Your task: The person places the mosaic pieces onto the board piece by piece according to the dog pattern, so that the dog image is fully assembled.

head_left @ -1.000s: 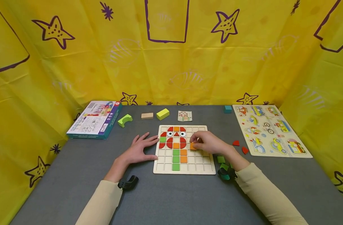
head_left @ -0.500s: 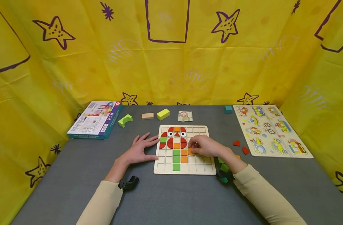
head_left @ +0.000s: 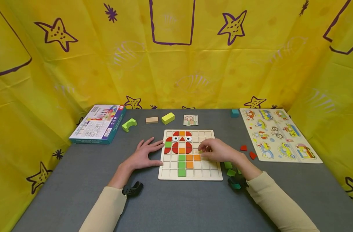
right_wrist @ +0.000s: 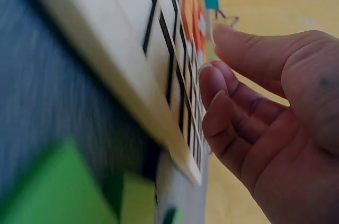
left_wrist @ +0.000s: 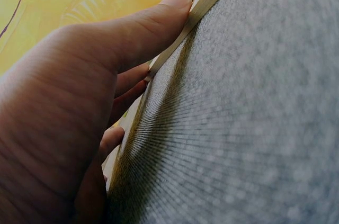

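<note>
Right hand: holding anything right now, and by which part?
Nothing held, as far as the views show. The right hand hovers over the grid board, fingers loosely curled, beside the seated orange tile.

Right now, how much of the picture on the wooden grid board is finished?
The top is done: red curves with two eyes, then a green and orange column below. An orange square sits in its cell. The right hand hovers just above it, while the left hand steadies the board. Most cells are bare, and loose green pieces and red pieces wait nearby.
</note>
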### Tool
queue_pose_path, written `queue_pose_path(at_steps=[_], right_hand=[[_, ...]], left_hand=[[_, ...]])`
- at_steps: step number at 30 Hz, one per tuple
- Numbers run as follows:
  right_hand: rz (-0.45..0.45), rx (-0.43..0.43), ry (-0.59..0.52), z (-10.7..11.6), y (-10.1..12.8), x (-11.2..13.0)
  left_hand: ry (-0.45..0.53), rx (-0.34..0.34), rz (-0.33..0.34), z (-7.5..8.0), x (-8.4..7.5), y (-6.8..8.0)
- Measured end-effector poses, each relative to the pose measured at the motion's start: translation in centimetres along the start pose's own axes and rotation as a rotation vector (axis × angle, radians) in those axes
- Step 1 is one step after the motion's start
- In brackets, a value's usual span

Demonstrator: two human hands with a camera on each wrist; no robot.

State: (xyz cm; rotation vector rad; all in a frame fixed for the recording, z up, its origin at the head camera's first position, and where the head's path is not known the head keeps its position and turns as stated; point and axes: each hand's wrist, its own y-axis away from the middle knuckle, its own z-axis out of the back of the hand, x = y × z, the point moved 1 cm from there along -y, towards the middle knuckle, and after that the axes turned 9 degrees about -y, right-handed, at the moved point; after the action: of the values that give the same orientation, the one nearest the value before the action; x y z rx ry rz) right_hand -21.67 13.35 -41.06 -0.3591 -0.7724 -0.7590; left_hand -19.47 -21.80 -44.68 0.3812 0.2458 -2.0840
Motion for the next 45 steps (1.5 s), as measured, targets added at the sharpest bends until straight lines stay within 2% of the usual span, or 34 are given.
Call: queue_pose_path(at_steps=[13, 20, 25, 31, 39, 45], right_hand=[[-0.077, -0.095, -0.006, 4.1, 6.0, -3.0], [-0.14, -0.115, -0.023, 5.0, 9.3, -4.3], [-0.13, -0.108, -0.027, 5.3, 11.0, -4.9], [-0.102, -0.087, -0.015, 5.2, 12.0, -5.6], [-0.076, -0.076, -0.015, 4.9, 12.0, -5.6], [-0.094, -0.048, -0.014, 4.9, 12.0, -5.5]], left_hand=[[-0.001, -0.007, -0.003, -0.1, 0.1, -0.1], [0.005, -0.008, -0.003, -0.1, -0.1, 0.0], [0.003, -0.003, 0.002, -0.1, -0.1, 0.0], [0.004, -0.007, 0.002, -0.1, -0.1, 0.1], [0.005, -0.005, 0.005, 0.0, -0.2, 0.1], [0.008, -0.004, 0.004, 0.0, -0.2, 0.1]])
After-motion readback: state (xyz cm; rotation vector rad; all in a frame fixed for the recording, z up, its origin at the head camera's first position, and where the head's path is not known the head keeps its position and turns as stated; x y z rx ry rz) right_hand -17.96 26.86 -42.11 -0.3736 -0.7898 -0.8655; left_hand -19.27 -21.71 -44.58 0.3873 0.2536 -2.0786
